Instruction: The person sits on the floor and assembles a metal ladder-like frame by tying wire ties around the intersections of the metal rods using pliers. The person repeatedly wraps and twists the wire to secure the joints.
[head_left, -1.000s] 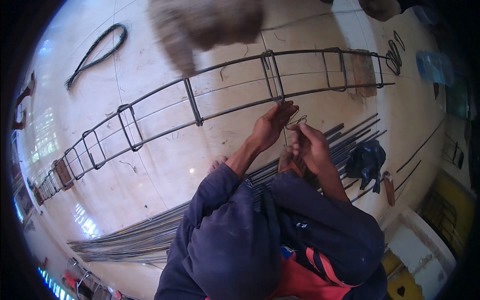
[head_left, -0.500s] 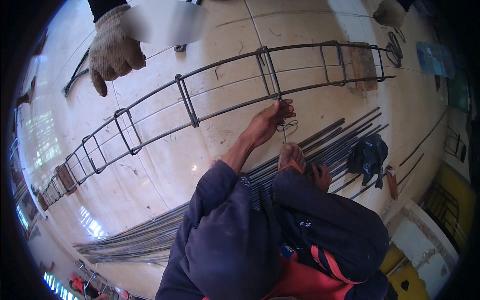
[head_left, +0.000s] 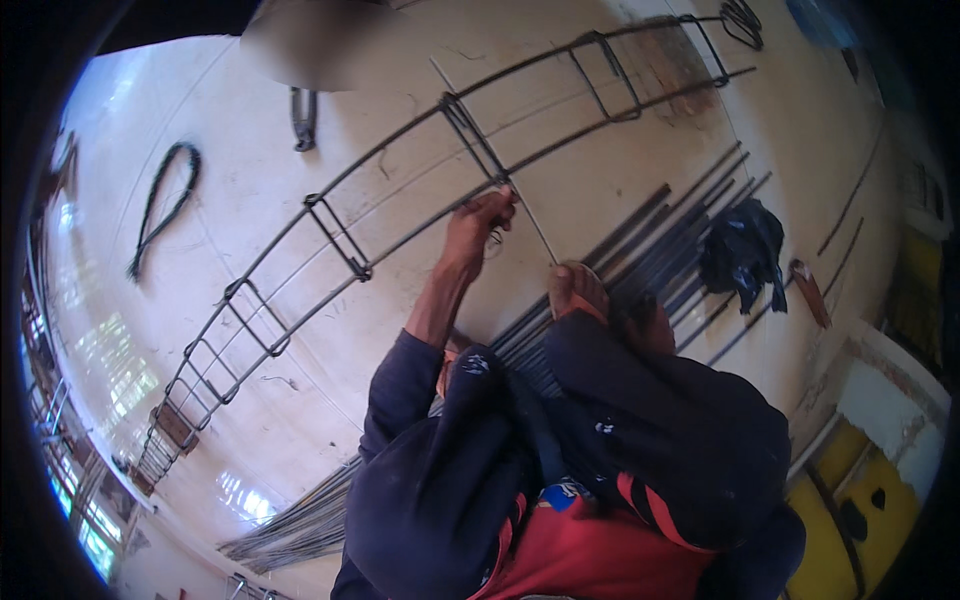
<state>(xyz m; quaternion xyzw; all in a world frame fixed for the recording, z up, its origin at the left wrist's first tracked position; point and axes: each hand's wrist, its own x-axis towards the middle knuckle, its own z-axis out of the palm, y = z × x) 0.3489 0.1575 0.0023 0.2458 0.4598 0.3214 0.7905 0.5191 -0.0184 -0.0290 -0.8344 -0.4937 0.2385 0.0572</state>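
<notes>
Pinching left hand (head_left: pixel 478 225): fingers drawn narrow near the frame's centre, apparently closed on a thin wire (head_left: pixel 495 238) whose loop hangs just below them.
Joint at the fingertips: a stirrup (head_left: pixel 470 135) meets the near bar of the steel cage (head_left: pixel 420 232) here.
Step in hand: judging by the pose, wire is being brought to this joint; no finished wrap can be made out.
Next move: calls for a steady wire end and room for fingers around the crossing.
Right hand (head_left: pixel 652 328): low beside the foot (head_left: pixel 578 288), right of centre; what its grip does, I cannot tell.
Cage: spans lower left to upper right, above the floor (head_left: pixel 300 400).
Rod bundle (head_left: pixel 640 250): right of centre, dark bag (head_left: pixel 745 250) on it.
Pliers (head_left: pixel 303 120): upper left.
Coiled wire (head_left: pixel 165 210): farther left.
</notes>
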